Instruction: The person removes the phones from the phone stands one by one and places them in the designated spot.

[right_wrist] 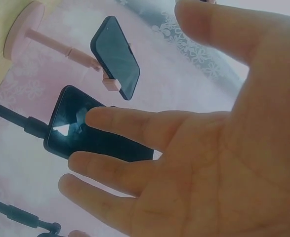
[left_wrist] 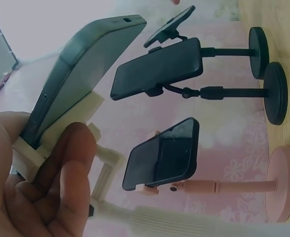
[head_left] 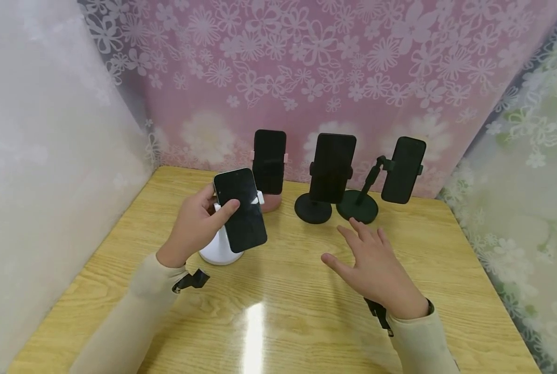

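Observation:
My left hand grips a dark phone that sits in the clamp of a white stand; the thumb lies on the screen and the other fingers are behind. In the left wrist view, curled fingers press at the clamp, below the phone's back. My right hand hovers over the table with its fingers spread and touches nothing. The right wrist view shows its palm and extended fingers in front of a phone on a black stand.
Behind stand a phone on a pink stand, a larger phone on a black stand, and a phone on a dark green stand. The wooden table meets flowered cloth at the back.

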